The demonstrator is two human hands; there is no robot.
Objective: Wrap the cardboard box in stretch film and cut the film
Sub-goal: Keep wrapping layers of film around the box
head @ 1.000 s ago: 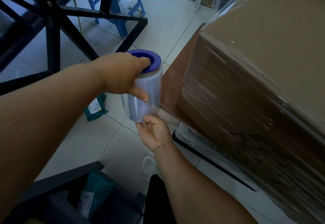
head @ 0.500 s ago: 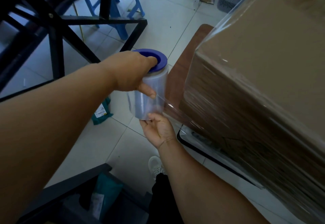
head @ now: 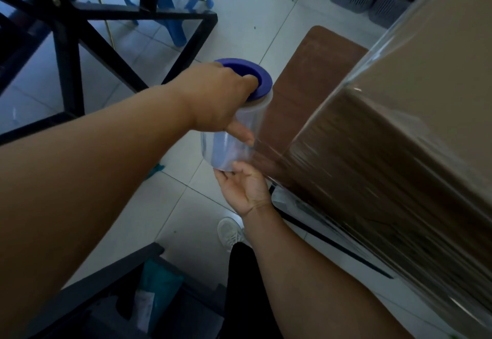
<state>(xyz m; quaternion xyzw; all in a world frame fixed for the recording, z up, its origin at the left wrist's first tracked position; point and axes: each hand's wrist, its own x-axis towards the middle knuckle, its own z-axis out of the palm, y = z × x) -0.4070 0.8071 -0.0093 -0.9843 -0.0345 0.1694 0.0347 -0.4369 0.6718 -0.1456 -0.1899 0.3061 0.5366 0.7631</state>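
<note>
The big brown cardboard box (head: 415,131) fills the right side of the view, its near side already glossy and streaked under layers of clear stretch film, so the wrapping looks well along while the cut is not yet made. It stands beside a dark brown wooden board (head: 311,72) and a black-edged base near the pale tiled floor (head: 247,11); what exactly bears the box cannot be made out. Black metal frame legs (head: 66,54) cross the upper left, with blue stool legs behind them. Between the person and the box, the clear cylindrical roll of stretch film (head: 229,144) is held upright, close to the box's near corner, and a taut sheet runs from it onto the cardboard, likely to keep tension so the layers cling. The left hand (head: 215,99) is clamped over the top, fingers dipping into the round blue plastic end cap (head: 250,78) and thumb pressed on the roll's side, probably as a brake. The right hand (head: 245,187) cups the roll's bottom end from beneath, fingers loosely bent against it, seemingly to let the roll spin as on an axle. A white shoe (head: 230,232) shows below.
</note>
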